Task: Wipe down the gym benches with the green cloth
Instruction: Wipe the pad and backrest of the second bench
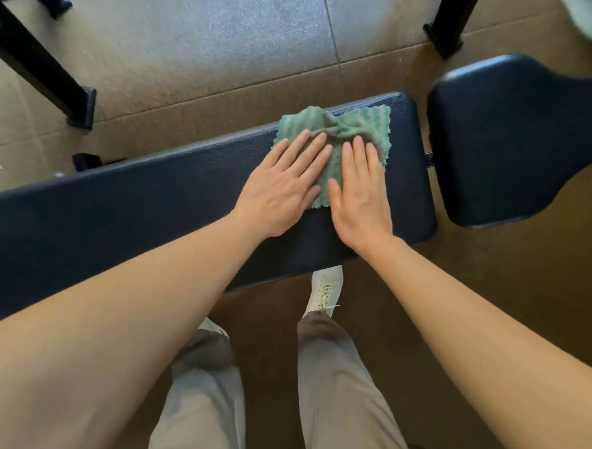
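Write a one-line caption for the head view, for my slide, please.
Left hand and right hand press the green cloth onto the dark blue bench pad, near its end.

Cloth [361, 128] on bench [116, 215], near its right end. Left hand [282, 189] and right hand [361, 197] rest side by side on the cloth. Pad [515, 139] right of them, apart.

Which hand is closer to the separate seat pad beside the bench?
Right. The right hand presses the green cloth nearest the seat pad; the left hand presses its far side.
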